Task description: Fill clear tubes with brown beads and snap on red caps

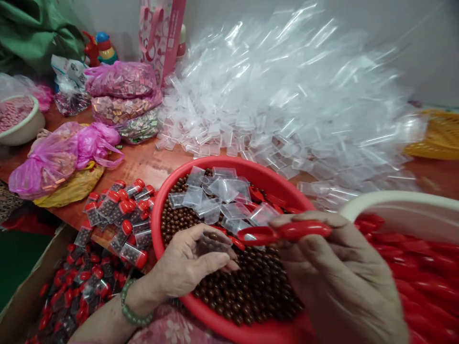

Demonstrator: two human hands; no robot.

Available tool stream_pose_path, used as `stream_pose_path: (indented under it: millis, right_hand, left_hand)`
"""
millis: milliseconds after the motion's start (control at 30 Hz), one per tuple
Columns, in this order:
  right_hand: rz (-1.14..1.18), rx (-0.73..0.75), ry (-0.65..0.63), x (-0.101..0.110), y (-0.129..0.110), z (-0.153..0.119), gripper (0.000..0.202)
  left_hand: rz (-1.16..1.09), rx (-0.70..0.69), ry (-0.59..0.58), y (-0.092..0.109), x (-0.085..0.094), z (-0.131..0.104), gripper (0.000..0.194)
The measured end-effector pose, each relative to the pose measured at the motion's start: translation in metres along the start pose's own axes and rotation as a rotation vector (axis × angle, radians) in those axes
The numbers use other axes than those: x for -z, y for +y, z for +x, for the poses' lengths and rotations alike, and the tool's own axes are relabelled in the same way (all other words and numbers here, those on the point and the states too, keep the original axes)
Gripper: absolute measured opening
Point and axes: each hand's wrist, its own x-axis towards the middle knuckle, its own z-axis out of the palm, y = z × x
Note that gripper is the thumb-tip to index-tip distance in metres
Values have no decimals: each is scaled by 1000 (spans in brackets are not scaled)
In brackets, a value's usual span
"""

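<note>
My left hand (195, 260), with a green bead bracelet on the wrist, is curled round a small clear plastic box (215, 242) with brown balls visible in it. My right hand (344, 267) pinches a shiny red flip-top cap (304, 230), whose ring-shaped part points left towards my left hand. Cap and box are apart. Below both hands is a red basin (157, 224) of brown balls (251, 286). Several empty clear boxes (225, 189) and more red caps lie on the balls at its far side.
A large heap of clear boxes (279, 95) covers the back of the table. At right stands a white tub (405, 197) of red caps (419, 272). Filled red-capped boxes (125, 210) lie at left, with more in a carton (27, 291) below. Pink bags (122, 81) sit behind.
</note>
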Motion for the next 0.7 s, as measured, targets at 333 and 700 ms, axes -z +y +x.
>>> stream_pose_path:
  millis: [333,700]
  right_hand:
    - [97,-92,58,-4,12,-17,17]
    - [56,-152,61,-10,16,-23,19]
  left_hand:
    - [-161,-25,128,-8,1,4,36]
    - [-78,-18,212,-5,5,6,32]
